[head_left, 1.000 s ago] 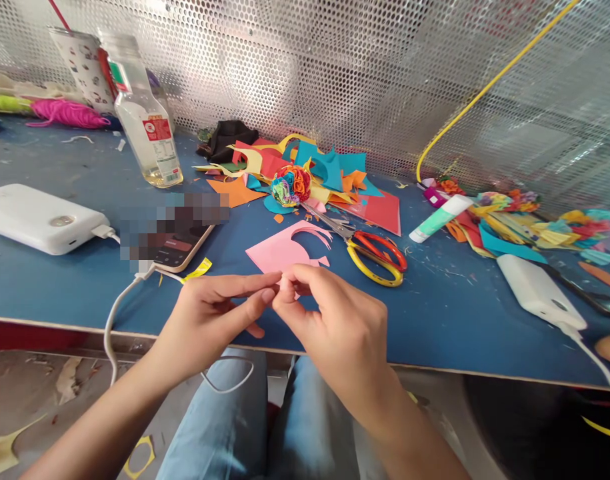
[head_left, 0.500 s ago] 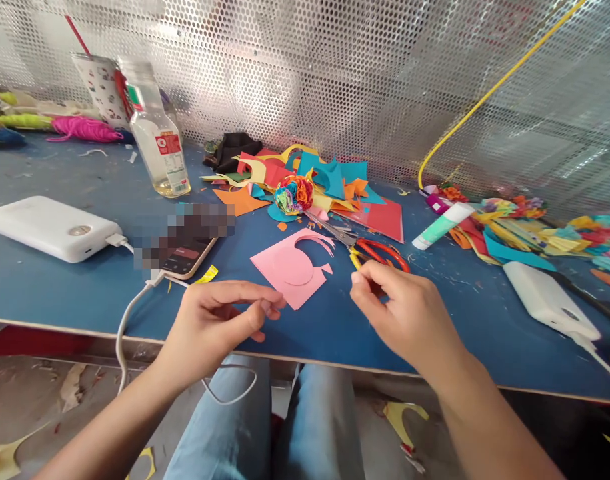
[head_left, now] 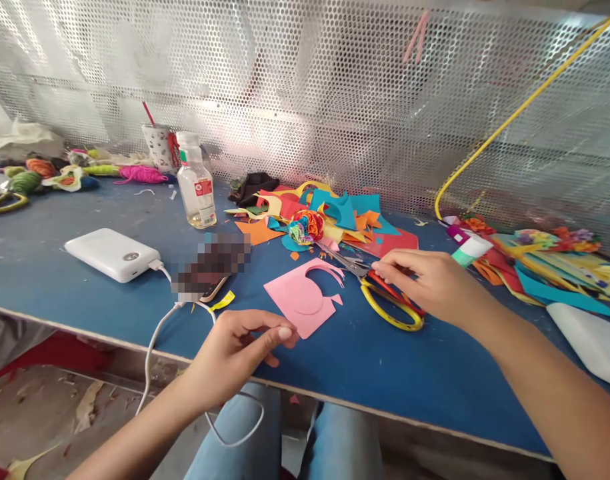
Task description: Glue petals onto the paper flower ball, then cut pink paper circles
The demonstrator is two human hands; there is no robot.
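Observation:
My left hand (head_left: 252,340) is over the table's front, thumb and fingertips pinched beside the near corner of a pink paper sheet (head_left: 289,290); whatever is in the pinch is too small to make out. On that sheet lies a pink paper circle (head_left: 308,298), next to a curved cut-out edge. My right hand (head_left: 429,277) is closed in a pinch above the scissors (head_left: 389,322), which have yellow and red handles. It partly hides the red handle, and I cannot see what its fingertips hold. A multicoloured ruffled flower (head_left: 306,227) lies by the scissor tips.
Coloured paper scraps (head_left: 335,208) are heaped behind the flower. To the left are a glass bottle (head_left: 195,193), a phone (head_left: 219,267) and a cabled white power bank (head_left: 113,255). At right are a glue stick (head_left: 471,250) and another white device (head_left: 587,340).
My right hand has moved up and to the right, over the scissors, uncovering the yellow handle. My left hand stays pinched beside the pink sheet. The camera view has shifted.

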